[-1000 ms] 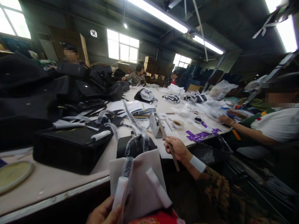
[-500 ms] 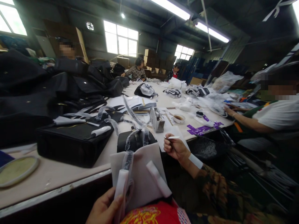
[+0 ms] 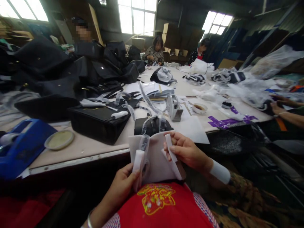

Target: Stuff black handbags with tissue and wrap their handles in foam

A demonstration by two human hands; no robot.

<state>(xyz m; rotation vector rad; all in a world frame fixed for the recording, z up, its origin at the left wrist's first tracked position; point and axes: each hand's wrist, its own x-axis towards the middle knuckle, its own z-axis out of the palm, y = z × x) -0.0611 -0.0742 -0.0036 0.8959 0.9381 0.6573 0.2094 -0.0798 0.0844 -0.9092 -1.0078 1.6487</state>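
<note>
A black handbag [image 3: 152, 126] with a grey-white cover sheet [image 3: 155, 158] over its front rests against the table edge, above my red apron [image 3: 163, 202]. My left hand [image 3: 124, 183] is closed on the bag's white-wrapped handle [image 3: 137, 163] at the lower left. My right hand [image 3: 187, 151] pinches a small strip of white paper [image 3: 169, 146] at the top right of the sheet, next to the other wrapped handle [image 3: 174, 166].
A black flat bag [image 3: 99, 122], a tape dispenser [image 3: 175, 108], a small dish [image 3: 199, 108], purple tape strips [image 3: 225, 122] and a blue dispenser [image 3: 22, 145] lie on the table [image 3: 78, 148]. Black bags are piled at the left. A co-worker's hand [image 3: 277, 107] works at the right.
My right hand came back from the table's edge to the bag, now holding a white strip instead of the brown stick. The camera tilted down and left.
</note>
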